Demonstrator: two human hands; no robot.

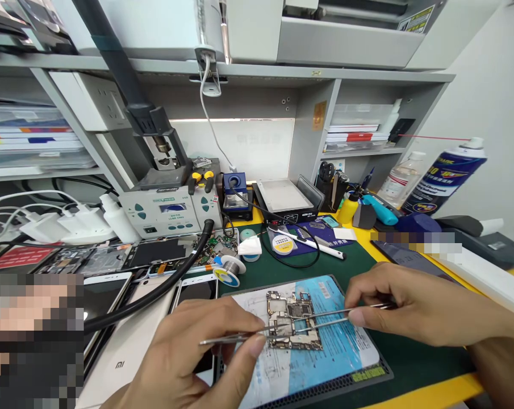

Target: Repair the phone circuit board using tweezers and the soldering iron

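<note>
A bare phone circuit board (299, 310) lies on a blue and white sheet (339, 346), which rests on a dark pad. My left hand (214, 346) pinches metal tweezers (222, 339) between thumb and forefinger, their tips over the board's left part. From the right, my right hand (393, 304) grips a second pair of tweezers (331, 318). Those prongs are apart and reach over the middle of the board. Whether the tips touch the board or hold any small part cannot be made out.
Phones (129, 355) lie at the left under a black hose (167, 284). A solder spool (230, 270), a white pen-like tool (320, 244) and a rework station (167, 210) stand behind. Bottles (446, 176) are at the back right.
</note>
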